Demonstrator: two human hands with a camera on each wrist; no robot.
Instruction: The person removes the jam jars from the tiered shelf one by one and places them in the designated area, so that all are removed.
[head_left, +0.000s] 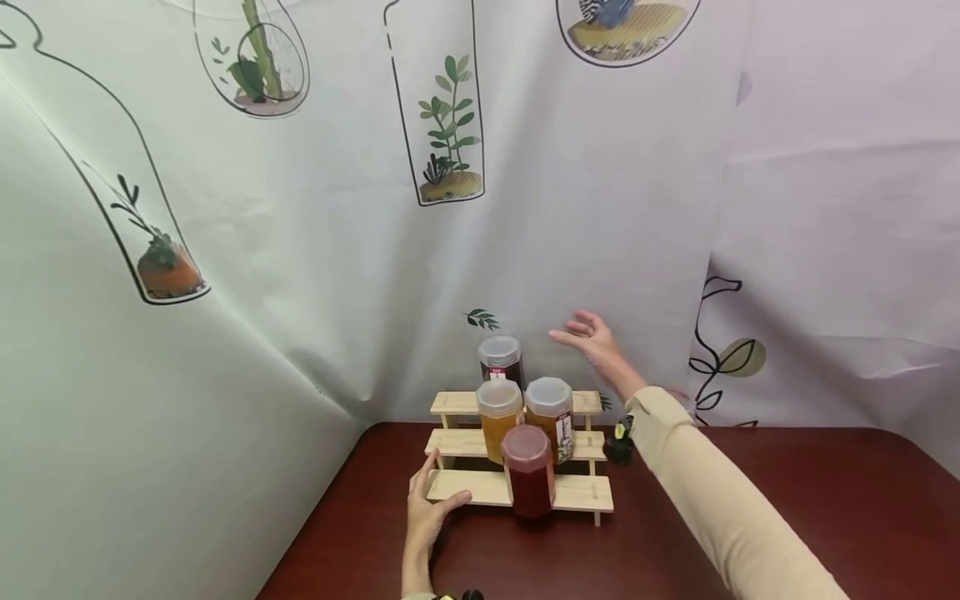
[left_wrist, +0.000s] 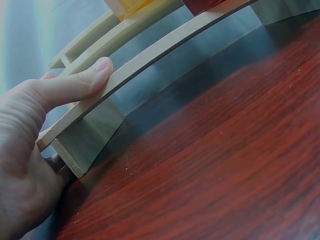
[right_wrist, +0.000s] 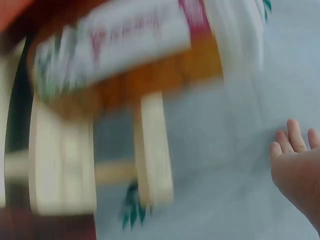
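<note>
A three-tier wooden display rack (head_left: 468, 483) stands on the table with several lidded jars. The left hand (head_left: 424, 512) grips its lower left end. In the left wrist view, the thumb (left_wrist: 95, 77) lies on the bottom plank's front edge, and the other fingers are partly hidden behind the end. A dark red jar (head_left: 530, 479) sits on the bottom step. Two amber jars, one left (head_left: 501, 429) and one right (head_left: 551, 412), stand on the middle step; a dark jar (head_left: 500, 358) is on top. The right hand (head_left: 592, 340) hangs in the air right of the top jar, fingers spread, holding nothing.
The dark red-brown wooden table (head_left: 352, 533) extends to both sides of the rack. A pale curtain (head_left: 322, 292) printed with plants and bottle outlines hangs close behind. Behind the right sleeve, a partly hidden lidded object (head_left: 682, 400) shows.
</note>
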